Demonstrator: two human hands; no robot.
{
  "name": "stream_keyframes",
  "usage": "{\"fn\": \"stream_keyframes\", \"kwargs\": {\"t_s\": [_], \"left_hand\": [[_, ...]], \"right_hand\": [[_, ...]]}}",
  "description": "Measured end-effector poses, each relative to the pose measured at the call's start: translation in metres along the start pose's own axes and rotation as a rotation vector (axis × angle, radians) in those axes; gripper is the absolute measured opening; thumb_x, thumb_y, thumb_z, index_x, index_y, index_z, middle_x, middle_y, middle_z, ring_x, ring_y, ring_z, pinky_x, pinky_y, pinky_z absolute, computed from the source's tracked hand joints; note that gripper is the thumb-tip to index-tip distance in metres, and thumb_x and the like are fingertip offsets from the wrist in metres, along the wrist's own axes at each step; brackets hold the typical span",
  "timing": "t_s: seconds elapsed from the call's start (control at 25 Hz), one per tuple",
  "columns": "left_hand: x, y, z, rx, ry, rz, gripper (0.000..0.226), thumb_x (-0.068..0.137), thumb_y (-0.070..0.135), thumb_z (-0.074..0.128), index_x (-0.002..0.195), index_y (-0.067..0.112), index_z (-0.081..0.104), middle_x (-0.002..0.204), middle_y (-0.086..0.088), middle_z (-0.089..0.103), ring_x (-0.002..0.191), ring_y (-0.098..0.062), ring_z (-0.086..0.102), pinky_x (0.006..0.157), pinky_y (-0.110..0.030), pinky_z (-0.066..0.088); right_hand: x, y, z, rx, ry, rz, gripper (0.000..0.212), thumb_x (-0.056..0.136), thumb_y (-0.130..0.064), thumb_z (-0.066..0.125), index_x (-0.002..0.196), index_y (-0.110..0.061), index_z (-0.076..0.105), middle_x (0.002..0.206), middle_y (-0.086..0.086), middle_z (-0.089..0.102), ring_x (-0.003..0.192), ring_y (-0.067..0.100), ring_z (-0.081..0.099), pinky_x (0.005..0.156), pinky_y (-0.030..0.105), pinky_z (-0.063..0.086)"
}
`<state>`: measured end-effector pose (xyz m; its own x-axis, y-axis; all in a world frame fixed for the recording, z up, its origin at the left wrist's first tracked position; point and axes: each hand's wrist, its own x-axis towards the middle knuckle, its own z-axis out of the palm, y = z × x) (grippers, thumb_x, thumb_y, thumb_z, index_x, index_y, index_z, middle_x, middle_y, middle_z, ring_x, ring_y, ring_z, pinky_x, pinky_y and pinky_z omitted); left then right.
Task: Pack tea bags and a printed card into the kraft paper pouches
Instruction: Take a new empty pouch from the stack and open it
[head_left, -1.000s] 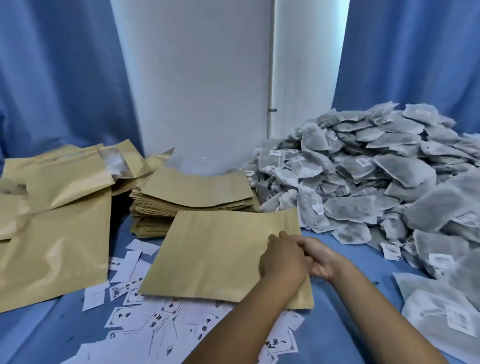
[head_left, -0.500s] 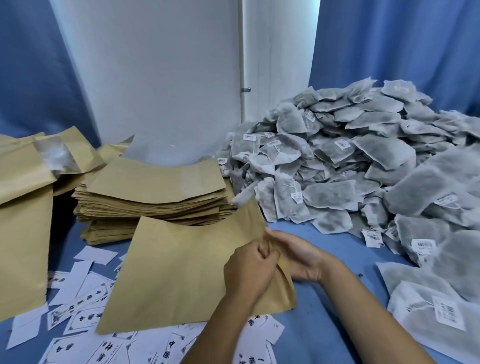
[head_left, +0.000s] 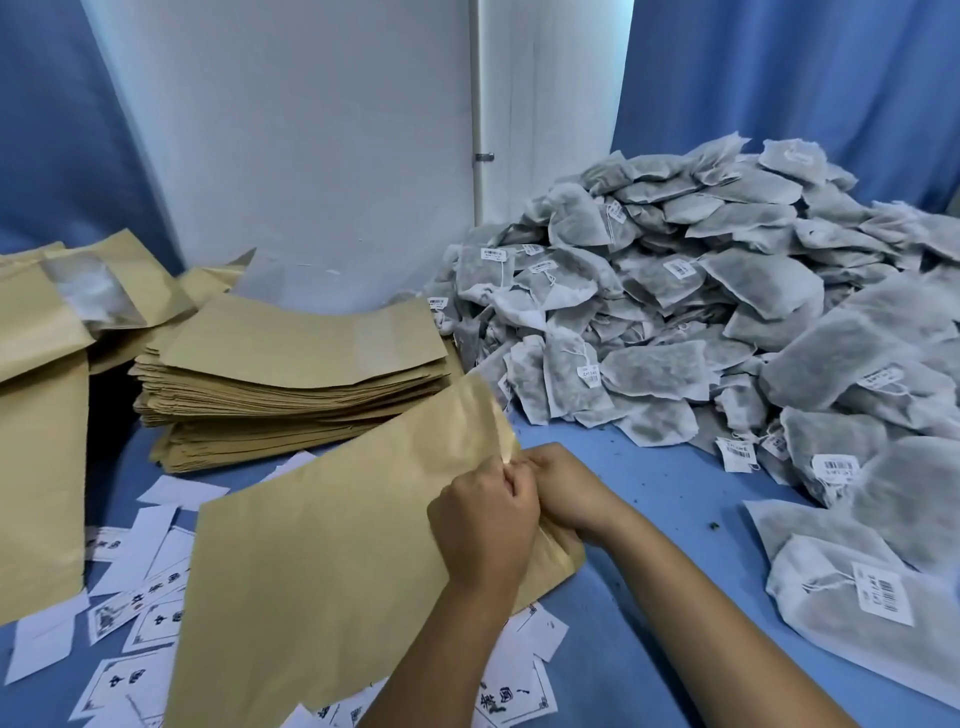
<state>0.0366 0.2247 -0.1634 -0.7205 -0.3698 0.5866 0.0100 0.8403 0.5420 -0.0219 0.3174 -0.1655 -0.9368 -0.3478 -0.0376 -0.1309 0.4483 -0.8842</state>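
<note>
A flat kraft paper pouch (head_left: 332, 561) lies tilted over the blue table, its right edge raised. My left hand (head_left: 485, 525) and my right hand (head_left: 569, 493) both pinch that right edge, close together, fingers curled at the pouch mouth. A big heap of grey tea bags (head_left: 701, 312) with white barcode tags fills the right side. Printed cards (head_left: 150, 618) lie scattered on the table under and left of the pouch.
A stack of empty kraft pouches (head_left: 296, 384) sits behind the held one. More pouches, some with a clear window, lean at the far left (head_left: 41, 447). A white wall and blue curtains stand behind. Loose tea bags (head_left: 852, 587) reach the right front.
The pouch's right edge has lifted off the table and its corner now curls upward. Both hands stay together on that edge. The view has shifted right and closer.
</note>
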Motion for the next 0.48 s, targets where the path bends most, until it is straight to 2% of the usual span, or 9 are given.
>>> {"fn": "stream_keyframes", "kwargs": {"t_s": [0.08,0.16,0.24,0.28,0.32,0.36,0.48], "left_hand": [[0.003,-0.002,-0.004,0.008,0.101,0.063,0.031,0.072,0.017,0.042,0.042,0.012,0.040,0.033,-0.008,0.037,0.029,-0.028,0.029,0.040,-0.020,0.020],[0.005,-0.003,-0.007,-0.011,0.128,0.061,0.029,0.071,0.015,0.045,0.044,0.016,0.033,0.034,-0.009,0.034,0.034,-0.027,0.020,0.042,-0.021,0.019],[0.006,-0.002,-0.007,-0.008,0.122,0.034,0.030,0.067,0.013,0.051,0.043,0.015,0.033,0.034,-0.010,0.035,0.034,-0.028,0.020,0.043,-0.021,0.020],[0.006,-0.003,-0.006,0.009,0.106,0.054,0.030,0.068,0.014,0.050,0.041,0.013,0.036,0.034,-0.010,0.037,0.031,-0.029,0.025,0.043,-0.020,0.020],[0.005,-0.003,-0.006,0.028,0.100,0.094,0.030,0.070,0.017,0.046,0.041,0.012,0.040,0.034,-0.009,0.039,0.030,-0.029,0.031,0.042,-0.020,0.020],[0.003,-0.003,-0.005,0.041,0.102,0.152,0.032,0.072,0.019,0.042,0.041,0.011,0.042,0.035,-0.008,0.041,0.030,-0.028,0.034,0.041,-0.020,0.020],[0.001,-0.004,-0.002,0.043,0.116,0.323,0.033,0.074,0.020,0.041,0.043,0.011,0.045,0.036,-0.006,0.040,0.030,-0.025,0.035,0.041,-0.020,0.019]], "right_hand": [[0.005,0.006,-0.005,-0.095,0.140,0.075,0.034,0.090,-0.005,0.042,0.057,-0.012,0.036,0.055,0.001,0.036,0.051,0.010,0.030,0.051,0.025,0.026],[0.004,0.009,-0.006,-0.054,0.280,0.064,0.033,0.085,-0.007,0.053,0.058,-0.015,0.035,0.053,-0.003,0.036,0.048,0.009,0.028,0.048,0.025,0.026],[-0.001,0.003,-0.001,-0.135,0.450,-0.109,0.026,0.075,-0.006,0.064,0.067,-0.015,0.041,0.059,-0.004,0.041,0.053,0.007,0.032,0.049,0.022,0.026],[-0.002,-0.001,0.001,-0.168,0.452,-0.236,0.025,0.071,-0.003,0.063,0.067,-0.016,0.042,0.061,-0.005,0.043,0.055,0.007,0.034,0.050,0.021,0.026],[-0.003,-0.004,0.004,-0.174,0.405,-0.353,0.025,0.070,0.000,0.059,0.064,-0.018,0.044,0.060,-0.007,0.045,0.055,0.004,0.037,0.051,0.018,0.027],[-0.005,-0.008,0.006,-0.139,0.315,-0.394,0.026,0.072,0.003,0.055,0.062,-0.020,0.049,0.059,-0.010,0.049,0.055,0.000,0.040,0.053,0.016,0.030],[-0.011,-0.015,0.002,0.122,-0.024,-0.219,0.028,0.084,0.005,0.047,0.072,-0.017,0.059,0.062,-0.016,0.060,0.057,-0.007,0.049,0.058,0.013,0.041]]}}
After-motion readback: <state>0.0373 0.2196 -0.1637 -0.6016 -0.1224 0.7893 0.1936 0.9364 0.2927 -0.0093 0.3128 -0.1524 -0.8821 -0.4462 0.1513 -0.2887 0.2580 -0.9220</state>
